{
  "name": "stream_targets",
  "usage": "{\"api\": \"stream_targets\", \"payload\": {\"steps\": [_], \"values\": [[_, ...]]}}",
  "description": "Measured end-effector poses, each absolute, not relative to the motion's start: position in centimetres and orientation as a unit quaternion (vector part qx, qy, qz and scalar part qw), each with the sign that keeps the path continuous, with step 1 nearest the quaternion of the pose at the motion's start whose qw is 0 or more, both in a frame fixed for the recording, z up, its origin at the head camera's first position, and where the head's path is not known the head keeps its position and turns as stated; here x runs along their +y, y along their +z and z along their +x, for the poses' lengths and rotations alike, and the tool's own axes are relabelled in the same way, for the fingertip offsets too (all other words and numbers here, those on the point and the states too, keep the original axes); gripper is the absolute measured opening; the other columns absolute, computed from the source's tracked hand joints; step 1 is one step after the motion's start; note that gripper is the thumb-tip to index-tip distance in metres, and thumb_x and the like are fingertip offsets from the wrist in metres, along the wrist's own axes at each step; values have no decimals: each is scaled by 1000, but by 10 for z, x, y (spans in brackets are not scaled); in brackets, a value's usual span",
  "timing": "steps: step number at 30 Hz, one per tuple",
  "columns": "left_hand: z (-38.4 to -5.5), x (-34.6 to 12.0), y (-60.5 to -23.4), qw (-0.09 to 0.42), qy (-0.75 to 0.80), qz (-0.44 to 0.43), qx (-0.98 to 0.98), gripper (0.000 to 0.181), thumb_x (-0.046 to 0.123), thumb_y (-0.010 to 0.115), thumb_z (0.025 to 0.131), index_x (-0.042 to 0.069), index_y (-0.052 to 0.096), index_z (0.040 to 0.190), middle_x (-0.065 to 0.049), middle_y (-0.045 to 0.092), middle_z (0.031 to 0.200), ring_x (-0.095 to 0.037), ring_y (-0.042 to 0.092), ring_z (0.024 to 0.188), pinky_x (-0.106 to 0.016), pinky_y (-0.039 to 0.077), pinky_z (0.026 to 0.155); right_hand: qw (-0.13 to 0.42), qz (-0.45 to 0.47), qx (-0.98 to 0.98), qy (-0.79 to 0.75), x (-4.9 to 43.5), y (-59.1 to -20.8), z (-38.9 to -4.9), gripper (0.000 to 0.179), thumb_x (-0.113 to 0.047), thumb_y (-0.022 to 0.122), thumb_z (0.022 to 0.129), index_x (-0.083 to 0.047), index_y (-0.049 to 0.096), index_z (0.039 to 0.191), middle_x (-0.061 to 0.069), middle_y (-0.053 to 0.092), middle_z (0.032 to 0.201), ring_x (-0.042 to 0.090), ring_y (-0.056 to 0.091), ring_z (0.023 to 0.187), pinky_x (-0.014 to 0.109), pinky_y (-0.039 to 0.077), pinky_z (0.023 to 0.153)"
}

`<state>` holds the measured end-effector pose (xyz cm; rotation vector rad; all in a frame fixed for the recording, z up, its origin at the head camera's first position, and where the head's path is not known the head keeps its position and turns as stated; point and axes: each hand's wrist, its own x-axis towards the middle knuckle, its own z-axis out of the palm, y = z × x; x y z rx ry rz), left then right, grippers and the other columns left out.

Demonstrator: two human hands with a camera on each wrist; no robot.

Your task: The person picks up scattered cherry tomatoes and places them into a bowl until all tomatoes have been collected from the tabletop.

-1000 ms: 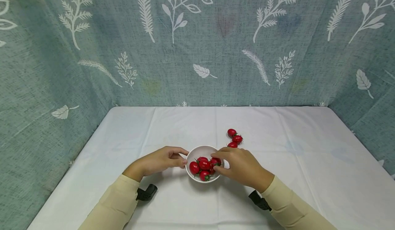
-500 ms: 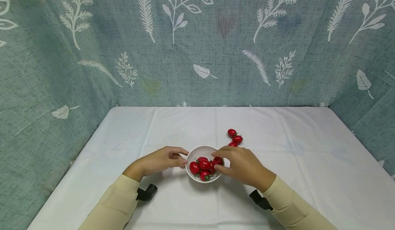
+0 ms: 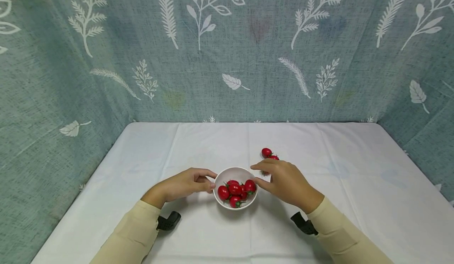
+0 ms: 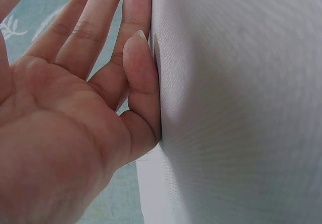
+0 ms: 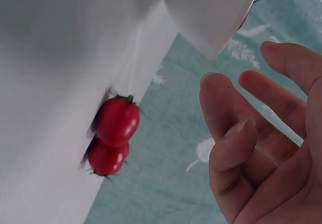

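Observation:
A white bowl (image 3: 219, 203) holding several red cherry tomatoes (image 3: 234, 189) stands in the middle of the table. My left hand (image 3: 182, 184) rests against the bowl's left side, thumb and forefinger touching near the rim. The left wrist view shows its other fingers extended, little finger bent, beside the white cloth. Just off the bowl's right rim, my right hand (image 3: 285, 183) hovers with spread fingers and nothing between them. Behind it lie loose cherry tomatoes (image 3: 267, 152), partly covered by the hand. In the right wrist view, two loose tomatoes (image 5: 117, 121) show beside that hand.
A white cloth (image 3: 149, 149) covers the table. Green-blue fabric with white leaf prints (image 3: 227, 59) hangs behind it and along both sides. Each wrist carries a black device (image 3: 169, 221).
My right hand has let go of a cherry tomato, which stays at the bowl's right side. The hand has moved right and away, over the loose tomatoes. My left hand has stayed put.

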<state>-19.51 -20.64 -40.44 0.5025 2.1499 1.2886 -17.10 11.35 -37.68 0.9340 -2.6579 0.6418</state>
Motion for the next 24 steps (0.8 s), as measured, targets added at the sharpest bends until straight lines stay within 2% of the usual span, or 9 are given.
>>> {"api": "stream_targets", "payload": {"steps": [5,13,24], "values": [[-195,-206,-404,288,485,188,804,47,33,67,97,9,59,136,-6,74,114,-17,67,108,-49,45,105,130,301,-920,216,119,-380,-177,32,-21,82,84,-12,75,114,6,74,115,18,69,89,30,54,70],[-194,-206,-404,287,481,183,808,45,32,67,97,10,59,135,-5,74,113,-16,67,106,-48,44,105,108,263,-937,203,127,-391,-188,33,-20,81,84,-12,74,116,8,73,116,26,70,106,43,59,82],[-194,-206,-404,288,486,183,804,46,32,67,97,9,59,136,-5,74,113,-16,67,106,-49,44,105,79,247,-948,184,133,-399,-197,34,-17,82,84,-12,74,116,10,72,119,29,70,106,46,58,84]]}}
